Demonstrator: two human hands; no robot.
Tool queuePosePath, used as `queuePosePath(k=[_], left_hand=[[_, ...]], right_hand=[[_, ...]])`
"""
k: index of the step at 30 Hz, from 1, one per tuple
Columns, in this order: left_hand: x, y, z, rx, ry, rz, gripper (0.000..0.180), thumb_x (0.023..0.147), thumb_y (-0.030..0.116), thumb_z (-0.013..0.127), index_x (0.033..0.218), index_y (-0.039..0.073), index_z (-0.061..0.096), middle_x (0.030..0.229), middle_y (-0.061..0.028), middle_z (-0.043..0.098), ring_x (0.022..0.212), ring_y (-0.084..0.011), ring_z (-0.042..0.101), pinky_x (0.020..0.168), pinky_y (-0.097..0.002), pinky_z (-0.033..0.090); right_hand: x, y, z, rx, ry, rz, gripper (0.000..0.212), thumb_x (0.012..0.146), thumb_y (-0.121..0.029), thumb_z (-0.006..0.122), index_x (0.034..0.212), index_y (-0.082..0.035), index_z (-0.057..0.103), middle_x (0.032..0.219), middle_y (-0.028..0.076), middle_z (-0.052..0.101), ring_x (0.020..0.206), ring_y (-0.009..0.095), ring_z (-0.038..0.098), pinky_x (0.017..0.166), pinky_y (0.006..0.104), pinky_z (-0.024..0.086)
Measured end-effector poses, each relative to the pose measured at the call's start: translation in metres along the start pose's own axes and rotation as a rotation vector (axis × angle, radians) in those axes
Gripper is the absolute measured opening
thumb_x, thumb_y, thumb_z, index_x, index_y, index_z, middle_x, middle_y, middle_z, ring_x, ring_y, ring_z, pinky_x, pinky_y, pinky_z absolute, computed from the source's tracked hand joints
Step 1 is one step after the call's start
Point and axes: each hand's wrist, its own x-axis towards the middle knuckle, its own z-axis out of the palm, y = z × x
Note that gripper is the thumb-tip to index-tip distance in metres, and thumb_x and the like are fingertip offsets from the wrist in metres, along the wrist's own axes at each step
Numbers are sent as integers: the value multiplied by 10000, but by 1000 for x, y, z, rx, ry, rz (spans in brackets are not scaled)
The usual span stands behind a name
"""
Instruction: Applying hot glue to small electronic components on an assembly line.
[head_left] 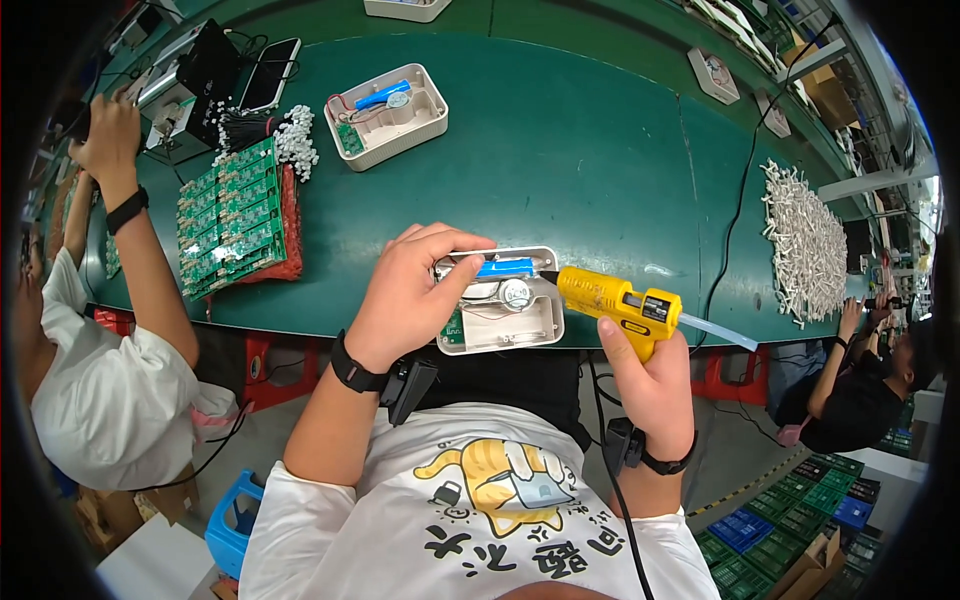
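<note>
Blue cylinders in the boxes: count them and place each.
2: one cylinder in the near box, by the left hand; another cylinder in the far box. Other boxes may hide more.

The left hand [415, 290] holds an open white casing [505, 339] by its left end, at the near edge of the green surface [600, 150]. The right hand [655, 385] grips a yellow glue gun [610, 297], nozzle just beside the right end of the casing's blue cylinder [507, 268]. A second casing [398, 152] sits toward the far edge, left of centre. Stacked circuit boards [230, 225] lie near the left edge; a pile of small white parts [805, 245] lies near the right edge.
</note>
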Motion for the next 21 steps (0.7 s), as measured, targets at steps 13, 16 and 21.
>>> queuePosePath(k=[13,16,21], left_hand=[[-10,1,-7,97,-95,96,582,797,35,532,1360,108,661,1243,-53,668,1145,-241,573,1022,-401,348],[-10,4,-10,99,-103,93,571,803,30,526,1352,103,662,1235,-55,670,1139,-240,576,1012,-394,352],[-10,4,-10,108,-78,106,527,826,40,515,1328,88,669,1180,-74,682,1110,-266,590,970,-385,369]], right_hand=[[16,-18,30,-79,-212,-103,280,1042,-231,708,1098,43,718,784,28,670,692,120,572,625,312,470],[14,-20,29,-94,-202,-83,282,1042,-229,708,1103,46,718,794,34,675,706,121,575,642,307,476],[13,-21,28,-34,-100,-116,278,1042,-217,705,1137,44,713,857,49,704,737,121,595,678,301,490]])
